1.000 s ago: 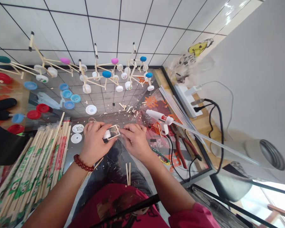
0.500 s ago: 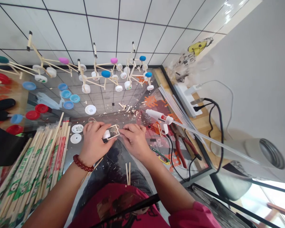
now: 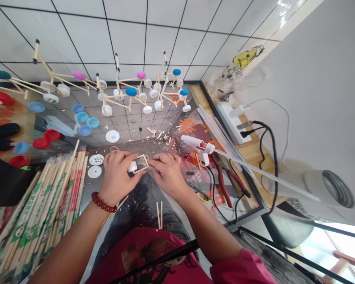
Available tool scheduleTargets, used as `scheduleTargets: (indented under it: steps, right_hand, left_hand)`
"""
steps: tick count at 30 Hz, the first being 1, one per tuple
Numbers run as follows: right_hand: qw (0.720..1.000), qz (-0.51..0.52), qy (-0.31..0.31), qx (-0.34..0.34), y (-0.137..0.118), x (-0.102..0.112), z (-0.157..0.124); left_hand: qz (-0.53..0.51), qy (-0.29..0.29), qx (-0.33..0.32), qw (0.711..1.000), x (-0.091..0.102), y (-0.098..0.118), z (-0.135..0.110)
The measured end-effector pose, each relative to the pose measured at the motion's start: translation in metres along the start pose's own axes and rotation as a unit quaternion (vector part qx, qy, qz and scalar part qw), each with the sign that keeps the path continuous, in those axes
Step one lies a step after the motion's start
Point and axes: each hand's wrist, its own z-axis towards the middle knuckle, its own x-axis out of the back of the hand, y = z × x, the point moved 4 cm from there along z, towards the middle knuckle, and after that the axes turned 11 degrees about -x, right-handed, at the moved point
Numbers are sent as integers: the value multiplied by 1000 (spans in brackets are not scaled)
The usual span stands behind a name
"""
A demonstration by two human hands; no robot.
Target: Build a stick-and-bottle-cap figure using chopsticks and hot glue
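My left hand is closed around a small rectangular frame of wooden sticks, gripped between thumb and fingers. Against the frame's left end, by the palm, sits a white bottle cap. My right hand pinches at the frame's right corner; whatever lies between those fingertips is too small or hidden to make out. Left of my left hand two white caps lie flat on the glass tabletop. A white hot glue gun rests on its side beyond my right hand.
Wrapped chopsticks are heaped at left. Several stick-and-cap models line the tiled wall. Blue caps and red caps lie at the left. Red-handled pliers, a cable and a power strip occupy the right edge.
Both hands stay in place around the stick frame, with hardly any movement. The whole view has shifted very slightly.
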Motion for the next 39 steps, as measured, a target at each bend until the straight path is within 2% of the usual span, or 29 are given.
scheduleTargets:
  steps: [6,10,14,16,18,20,21,23,25,28,30,34,37,39]
  right_hand:
    - [1000,13,8,-6,1,6,2]
    - [998,38,46,17,2,27,-2]
    - [993,92,69,37,8,53,-29]
    - [992,108,66,19,21,62,-47]
    - [989,113,84,-41,46,70,-62]
    - [972,111,155,-137,79,79,-69]
    - [958,104,198,-178,95,84,-69]
    - [935,98,266,-211,117,91,-61]
    - [934,133,255,-214,127,89,-44]
    - [935,194,177,-237,125,78,-18]
    - [936,194,153,-253,119,72,-6]
    - [943,195,154,-219,106,70,8]
    - [944,218,171,-178,95,77,10]
    - [947,240,157,-144,84,80,9]
  left_hand:
    - [5,-5,-2,1000,0,-1,0]
    - [0,-6,3,1000,0,-2,1]
    - [-9,-6,-2,1000,1,-2,1]
    - [-11,-3,0,1000,2,-1,2]
    - [-12,1,1,1000,4,-1,2]
    - [-14,6,-3,1000,6,1,2]
    - [-15,10,-6,1000,7,2,2]
    - [-16,16,-15,1000,8,3,2]
    - [-15,23,-24,999,9,4,2]
    - [-15,30,-24,999,9,4,1]
    - [-17,30,-18,999,9,3,1]
    - [-29,30,-10,999,7,3,0]
    - [-35,40,-6,999,6,2,-1]
    - [-39,39,-4,998,5,2,-1]
